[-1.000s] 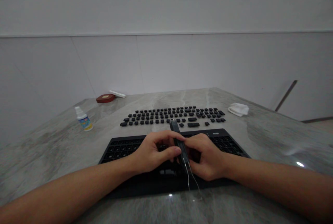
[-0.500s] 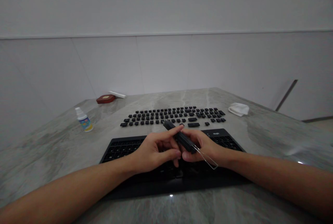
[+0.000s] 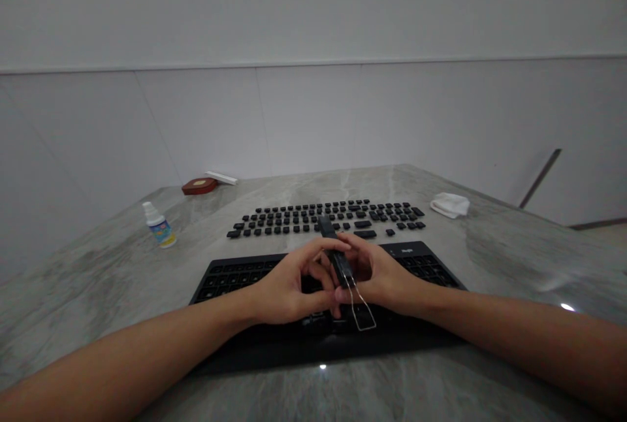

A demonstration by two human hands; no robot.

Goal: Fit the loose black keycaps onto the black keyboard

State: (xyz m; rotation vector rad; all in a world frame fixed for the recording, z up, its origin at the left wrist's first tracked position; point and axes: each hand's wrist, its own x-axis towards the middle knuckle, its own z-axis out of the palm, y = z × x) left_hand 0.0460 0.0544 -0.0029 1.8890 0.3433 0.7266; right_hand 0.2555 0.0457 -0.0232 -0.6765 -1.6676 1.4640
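Between my two hands is a black keycap puller with a bent wire loop pointing toward me. My left hand has its fingers closed, the index finger laid over the puller's handle. Fingers of my right hand close on the handle from the other side. Both hands are above a black keyboard whose keycaps are off in the parts that show; its middle is hidden under my hands. Loose black keycaps lie in rows behind the keyboard.
A small white spray bottle with a colourful label stands at the left. Behind it are a reddish-brown case and a white flat box. A folded white cloth lies at the right on the grey marbled table.
The keycap puller has turned in my fingers, so its wire loop has swung from the right toward me. The keyboard and loose keycaps stay where they were.
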